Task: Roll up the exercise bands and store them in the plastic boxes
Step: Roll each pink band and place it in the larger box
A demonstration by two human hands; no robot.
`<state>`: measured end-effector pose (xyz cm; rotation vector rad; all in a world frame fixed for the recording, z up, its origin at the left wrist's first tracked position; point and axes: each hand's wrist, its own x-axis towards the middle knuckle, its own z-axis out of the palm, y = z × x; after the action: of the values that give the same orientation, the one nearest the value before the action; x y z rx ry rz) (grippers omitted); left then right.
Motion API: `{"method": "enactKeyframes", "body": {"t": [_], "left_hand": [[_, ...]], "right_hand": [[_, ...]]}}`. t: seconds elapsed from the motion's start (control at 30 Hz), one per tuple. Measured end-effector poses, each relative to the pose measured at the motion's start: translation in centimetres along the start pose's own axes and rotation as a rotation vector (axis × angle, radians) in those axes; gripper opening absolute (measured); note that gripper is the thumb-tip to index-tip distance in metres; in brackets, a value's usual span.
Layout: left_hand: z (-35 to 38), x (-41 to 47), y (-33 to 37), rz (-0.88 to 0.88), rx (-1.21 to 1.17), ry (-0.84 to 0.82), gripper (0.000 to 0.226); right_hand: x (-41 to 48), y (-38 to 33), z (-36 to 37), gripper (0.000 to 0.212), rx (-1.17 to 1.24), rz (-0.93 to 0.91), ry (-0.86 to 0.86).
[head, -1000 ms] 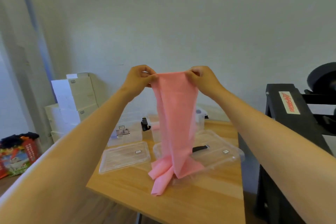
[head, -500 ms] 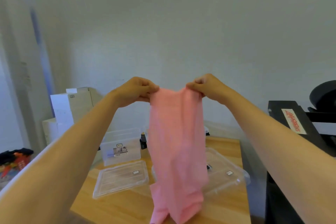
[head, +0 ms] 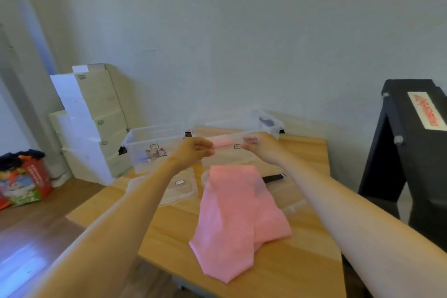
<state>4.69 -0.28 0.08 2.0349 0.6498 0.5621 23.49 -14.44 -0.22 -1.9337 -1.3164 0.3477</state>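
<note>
In the head view, the pink exercise band (head: 237, 220) lies in a loose heap down the middle of the wooden table (head: 169, 232). Its far end is draped over a clear lid (head: 287, 203) and its near end is close to the table's near edge. The left hand (head: 193, 150) and right hand (head: 262, 147) hover beyond the band's far end, close together in front of the two open plastic boxes. Their fingers are curled toward each other, but both hands are blurred, so I cannot tell whether they pinch anything. The pale pink strip (head: 221, 143) between them may be something inside the right box (head: 268, 123) rather than the band's edge. To roll well, the band probably wants spreading flat first, with the overlapping folds near the middle pulled out and the long edges squared. It can then be rolled tightly from one short end, with both hands keeping even pressure so the roll does not cone. Taking it off the lid onto bare wood should give a firmer surface. A tight roll could then go into the right box or the left box (head: 150, 143). Half a second ago the band hung upright from both hands, pinched by its top corners at chest height. Now it is down on the table, the hands have dropped low and far, and the view has tilted down.
</note>
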Motion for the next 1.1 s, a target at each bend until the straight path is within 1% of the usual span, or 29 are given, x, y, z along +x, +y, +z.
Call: {"method": "enactKeyframes", "body": {"t": [0.13, 0.2, 0.27, 0.33, 0.4, 0.47, 0.5, 0.6, 0.67, 0.73, 0.87, 0.9, 0.97, 1.0, 1.03, 1.1], "left_hand": [[2.0, -4.3, -2.6, 0.03, 0.0, -0.062, 0.028], [2.8, -6.9, -4.7, 0.049, 0.106, -0.127, 0.027], [3.5, -9.4, -7.0, 0.04, 0.228, -0.178, 0.028], [4.1, -11.7, -9.0, -0.02, 0.198, -0.191, 0.033], [4.8, -13.3, -10.2, -0.023, 0.156, -0.21, 0.037], [5.2, -14.1, -10.8, -0.011, 0.177, -0.24, 0.031], [5.3, -14.3, -10.9, -0.016, 0.195, -0.242, 0.028], [5.4, -14.1, -11.2, 0.0, 0.222, -0.227, 0.024], [5.3, -14.1, -11.6, 0.025, 0.212, -0.215, 0.023], [5.4, -14.1, -12.0, 0.03, 0.205, -0.191, 0.017], [5.1, -13.9, -12.1, 0.009, 0.17, -0.173, 0.009], [5.0, -13.9, -11.9, -0.001, 0.148, -0.186, 0.01], [5.0, -14.2, -11.8, 0.005, 0.129, -0.208, 0.022], [5.1, -14.4, -11.8, 0.015, 0.139, -0.203, 0.028], [5.3, -14.5, -11.9, 0.03, 0.156, -0.184, 0.028], [5.7, -14.6, -12.2, 0.039, 0.171, -0.131, 0.019]], "right_hand": [[-5.3, 0.5, 3.1, 0.033, 0.014, -0.065, -0.076], [-8.6, 0.5, 4.9, 0.032, -0.048, -0.106, -0.14], [-11.3, 0.9, 6.8, 0.039, -0.184, -0.128, -0.198], [-13.1, 1.5, 8.3, 0.055, -0.276, -0.14, -0.224], [-14.4, 2.3, 9.2, 0.07, -0.303, -0.142, -0.246], [-15.0, 3.0, 9.9, 0.073, -0.303, -0.16, -0.242], [-15.1, 3.3, 10.2, 0.068, -0.303, -0.173, -0.212], [-15.0, 3.6, 10.8, 0.041, -0.289, -0.191, -0.074], [-14.6, 3.5, 11.0, 0.027, -0.26, -0.191, -0.03], [-14.4, 3.4, 10.9, 0.024, -0.214, -0.188, -0.029], [-13.8, 3.3, 9.9, 0.015, -0.022, -0.115, -0.101], [-13.7, 3.1, 9.7, 0.012, 0.044, -0.101, -0.103], [-13.5, 2.6, 9.1, 0.007, 0.161, -0.083, -0.081], [-13.3, 2.4, 8.7, 0.008, 0.177, -0.086, -0.065], [-13.1, 2.3, 8.3, 0.008, 0.163, -0.093, -0.049], [-12.8, 2.1, 7.6, 0.009, 0.132, -0.094, -0.028]]}}
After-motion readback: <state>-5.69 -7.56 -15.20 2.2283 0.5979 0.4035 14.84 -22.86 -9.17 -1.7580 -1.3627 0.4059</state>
